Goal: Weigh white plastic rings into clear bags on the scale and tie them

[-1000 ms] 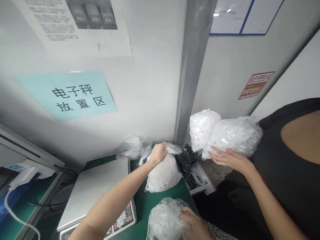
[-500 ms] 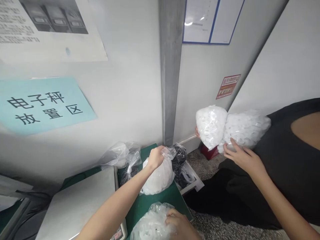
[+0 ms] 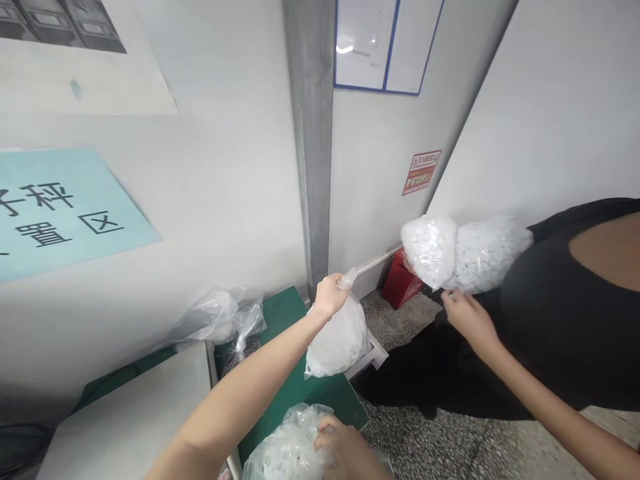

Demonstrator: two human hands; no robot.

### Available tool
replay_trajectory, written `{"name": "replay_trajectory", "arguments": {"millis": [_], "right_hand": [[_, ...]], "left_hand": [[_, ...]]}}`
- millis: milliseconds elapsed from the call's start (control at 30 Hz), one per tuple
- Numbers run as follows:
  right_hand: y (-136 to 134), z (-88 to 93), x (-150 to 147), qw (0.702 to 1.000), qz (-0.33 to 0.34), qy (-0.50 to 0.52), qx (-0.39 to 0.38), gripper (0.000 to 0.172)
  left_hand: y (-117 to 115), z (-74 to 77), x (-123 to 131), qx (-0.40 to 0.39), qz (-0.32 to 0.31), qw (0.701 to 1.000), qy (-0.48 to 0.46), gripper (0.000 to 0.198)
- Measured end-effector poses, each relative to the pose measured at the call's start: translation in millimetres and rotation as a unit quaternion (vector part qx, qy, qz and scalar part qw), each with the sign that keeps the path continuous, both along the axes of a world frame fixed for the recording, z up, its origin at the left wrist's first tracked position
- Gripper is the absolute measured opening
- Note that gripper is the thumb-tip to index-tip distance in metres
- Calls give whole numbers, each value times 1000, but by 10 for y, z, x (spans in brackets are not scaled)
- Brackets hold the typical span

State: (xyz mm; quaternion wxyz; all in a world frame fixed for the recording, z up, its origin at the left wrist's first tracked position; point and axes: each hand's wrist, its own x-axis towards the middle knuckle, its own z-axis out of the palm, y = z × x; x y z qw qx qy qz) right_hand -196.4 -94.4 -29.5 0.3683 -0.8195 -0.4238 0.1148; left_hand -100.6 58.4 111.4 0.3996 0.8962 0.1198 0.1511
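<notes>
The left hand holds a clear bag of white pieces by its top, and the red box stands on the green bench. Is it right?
The red box stands on the speckled floor, not the green bench; the head view shows it.

The left forearm (image 3: 250, 380) runs bare down to the bottom edge of the view — slim, smooth, tapering to a narrow wrist — and the left hand (image 3: 329, 297) is bare too, while the right hand (image 3: 345, 448) shows only its bare back and fingers — its wrist cut off by the lower edge
</notes>
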Motion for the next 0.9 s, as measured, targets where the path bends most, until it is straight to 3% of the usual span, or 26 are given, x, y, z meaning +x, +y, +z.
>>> {"name": "replay_trajectory", "arguments": {"millis": [100,167,433,633,767,900], "right_hand": [[204,-367,-284,998,53,9,-22,39],[212,-477,-303,998,57,13,-11,44],[207,-412,-329,997,32,67,-29,49],[190,-420,-358,995,30,92,-14,45],[177,-512,-349,993,-5,119,12,36],[204,-696,-285,985,-47,155,58,30]], "left_hand": [[-98,-27,20,-31,-2,999,10,13],[-156,-53,35,-55,-6,998,16,15],[-302,-241,135,-114,-7,993,23,19],[-350,-212,119,-119,-4,993,24,21],[-327,-174,85,-106,-2,994,17,22],[-161,-173,10,-74,5,997,10,21]]}}
